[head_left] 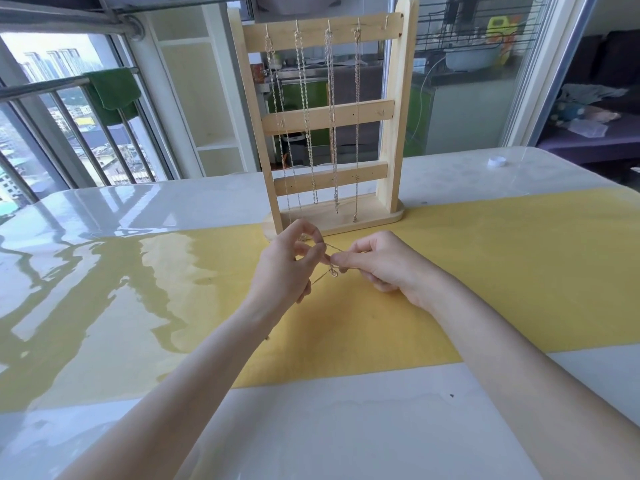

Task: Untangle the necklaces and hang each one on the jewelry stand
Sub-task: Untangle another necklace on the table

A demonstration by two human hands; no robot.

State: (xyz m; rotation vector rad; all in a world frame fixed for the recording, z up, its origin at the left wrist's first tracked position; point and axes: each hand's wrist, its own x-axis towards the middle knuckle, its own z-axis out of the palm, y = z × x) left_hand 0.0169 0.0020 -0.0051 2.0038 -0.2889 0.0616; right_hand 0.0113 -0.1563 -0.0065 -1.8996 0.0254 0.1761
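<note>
four thin chains [331,116] — slatted wood

You pinch a thin metal chain [323,276] above a glossy, reflective table [104,216] with a matt-looking yellow sheet [485,271] under its clear cover, before an unpainted pale wooden stand [394,133] hung with shiny metal necklaces [332,116].

Both hands [284,268] [375,265] pinch 1 necklace [333,271]

Just before the pale wooden slatted jewelry stand [332,116], the thin silver chain necklace [333,271] partly vanishes inside both hands' curled fingers; its clasp and links are too small to tell.
</note>
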